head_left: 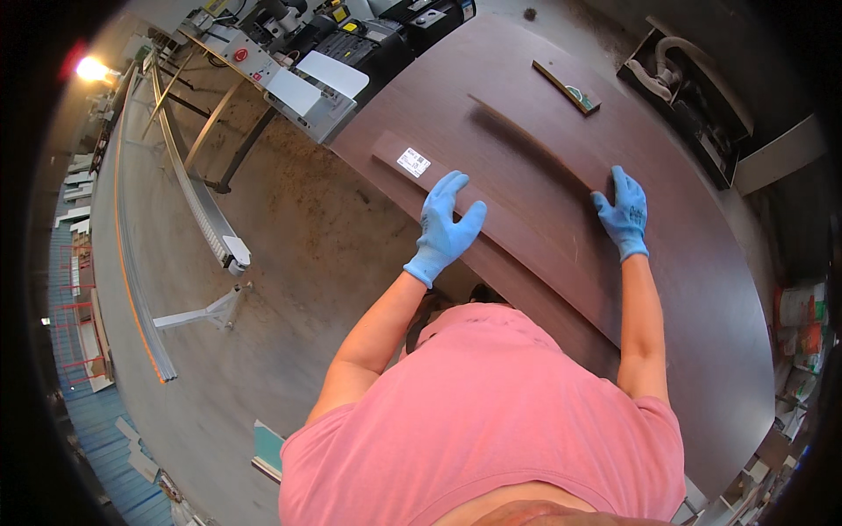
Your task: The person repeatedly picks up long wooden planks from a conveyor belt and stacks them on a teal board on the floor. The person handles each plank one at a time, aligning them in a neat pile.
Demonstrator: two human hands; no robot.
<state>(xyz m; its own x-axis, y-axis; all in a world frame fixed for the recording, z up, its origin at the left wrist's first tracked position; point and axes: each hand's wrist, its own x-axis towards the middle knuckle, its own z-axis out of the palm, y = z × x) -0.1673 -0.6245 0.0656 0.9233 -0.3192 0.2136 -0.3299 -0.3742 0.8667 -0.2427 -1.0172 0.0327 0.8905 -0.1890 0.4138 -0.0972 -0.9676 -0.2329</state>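
Observation:
A dark brown wood-look board (526, 202) lies on a large brown sheet (702, 333) that covers the work surface. On the board's left end is a white label (413, 162). My left hand (445, 226), in a blue glove, is at the board's near edge beside the label, its thumb and fingers apart. At the far edge, my right hand (624, 213), gloved the same, has its fingers extended and its thumb away from them. Neither hand is wrapped round anything; whether the fingertips press on the board is hard to tell.
Beyond the board lies a short strip with a green-and-white label (566, 88). A machine with white plates (320, 88) stands at the far left, next to a long metal rail (189, 175). A black-framed unit with a hose (684, 96) is at the far right.

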